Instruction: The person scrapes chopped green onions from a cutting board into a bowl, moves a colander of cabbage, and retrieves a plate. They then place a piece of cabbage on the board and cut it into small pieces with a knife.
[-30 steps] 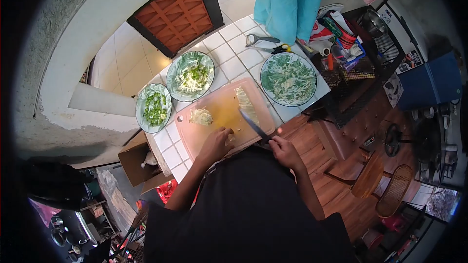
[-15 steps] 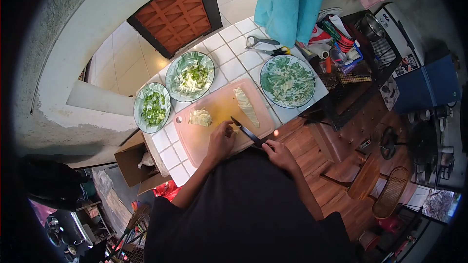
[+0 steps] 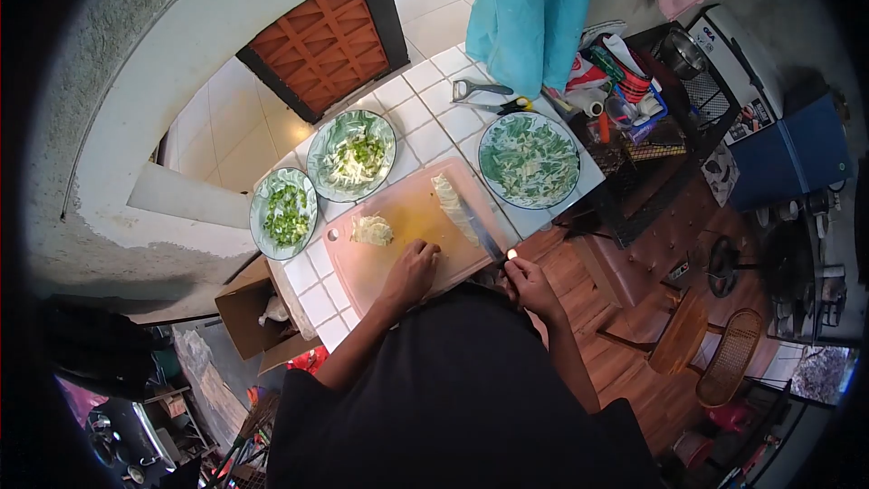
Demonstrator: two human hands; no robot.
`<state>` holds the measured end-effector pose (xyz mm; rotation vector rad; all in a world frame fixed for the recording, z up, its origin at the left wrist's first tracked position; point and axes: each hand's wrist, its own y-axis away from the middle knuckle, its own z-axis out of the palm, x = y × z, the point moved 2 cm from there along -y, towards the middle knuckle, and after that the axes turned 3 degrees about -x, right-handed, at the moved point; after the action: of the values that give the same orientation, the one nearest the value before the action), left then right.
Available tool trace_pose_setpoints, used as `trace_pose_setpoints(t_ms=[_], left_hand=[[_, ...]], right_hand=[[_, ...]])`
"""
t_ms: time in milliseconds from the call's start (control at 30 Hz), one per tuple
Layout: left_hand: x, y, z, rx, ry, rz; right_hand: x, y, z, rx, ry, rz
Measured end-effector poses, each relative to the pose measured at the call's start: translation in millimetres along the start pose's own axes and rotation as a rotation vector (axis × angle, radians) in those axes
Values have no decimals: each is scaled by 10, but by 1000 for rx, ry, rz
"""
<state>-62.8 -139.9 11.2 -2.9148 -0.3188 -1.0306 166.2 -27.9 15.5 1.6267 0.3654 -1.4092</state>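
A pink cutting board (image 3: 398, 217) lies on a white tiled counter (image 3: 425, 127). My right hand (image 3: 529, 282) grips a knife (image 3: 480, 231) whose blade points up over the long cabbage piece (image 3: 450, 201) on the board's right side. My left hand (image 3: 415, 270) rests with curled fingers on the board's near edge, over a small pale piece that I cannot make out. A little heap of chopped cabbage (image 3: 371, 230) sits on the board's left part.
Three patterned plates hold cut greens: one at the left (image 3: 284, 214), one behind the board (image 3: 352, 154), one at the right (image 3: 529, 159). A peeler and scissors (image 3: 487, 95) lie at the back. A cluttered rack (image 3: 625, 104) stands right; a cardboard box (image 3: 253, 312) sits below left.
The knife has swung from beside my left hand to the right, its blade now over the long cabbage piece. My left hand stays on the board's near edge.
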Motion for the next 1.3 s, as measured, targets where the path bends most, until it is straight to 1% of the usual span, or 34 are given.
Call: trace_pose_setpoints(t_ms=[67,100,133,200,233,267,333,367,400,433,467,533,567,633,700,733,800,867,967,1033,1100,1167,1233,1267,1300], left_hand=[[5,4,19,28,-25,24],[11,8,31,44,-66,66],[15,-4,34,60,-107,109],[-4,-58,25,33,-113,145],[-8,-74,16,1,-116,175],[-15,-84,-9,1,-118,182],[-27,-91,-64,-66,-127,194],[-53,-92,-70,-59,-131,197],[-71,-92,-66,-84,-129,242],[-87,-103,-64,-106,-127,286],[-99,-121,-50,-96,-133,286],[-56,-127,-26,-8,-90,261],[-50,-134,-15,-9,-88,260],[-46,-171,3,-20,-83,165],[-21,-212,-11,-30,-60,125],[-11,-209,-17,-45,-36,90],[-3,-195,-27,-49,-37,115],[-4,-198,-17,-56,-37,147],[19,-246,0,-41,41,188],[163,-447,-61,-10,235,157],[385,-797,-116,61,327,160],[609,-1196,-119,131,439,187],[804,-1556,-57,159,632,167],[833,-1668,-26,171,636,164],[880,-1752,-34,217,462,209]], right_hand=[[-75,37,-39,93,-188,58],[-51,7,-70,138,-261,-1],[-26,-32,-108,139,-260,-6],[-36,-108,-253,398,-66,-93],[-101,-135,-299,606,314,-247],[-125,-134,-339,612,312,-251],[-409,-57,-353,765,764,-29],[-364,-84,-429,727,795,82],[-314,-96,-473,730,794,73],[-285,-91,-500,800,816,2],[-271,-106,-521,867,837,-71],[-382,-43,-490,859,804,-56],[-374,-28,-501,843,786,-57],[-339,-2,-525,827,772,-58],[-274,-15,-526,807,632,-172],[-245,-15,-527,799,636,-174],[-200,-16,-536,749,488,-176],[-209,6,-511,746,476,-188],[-184,41,-514,750,434,-190],[-100,22,-527,742,408,-183],[40,-23,-599,787,326,-291],[46,-31,-637,793,318,-298],[42,-34,-677,832,322,-282],[66,-46,-700,824,331,-287],[77,-52,-719,834,328,-321]])
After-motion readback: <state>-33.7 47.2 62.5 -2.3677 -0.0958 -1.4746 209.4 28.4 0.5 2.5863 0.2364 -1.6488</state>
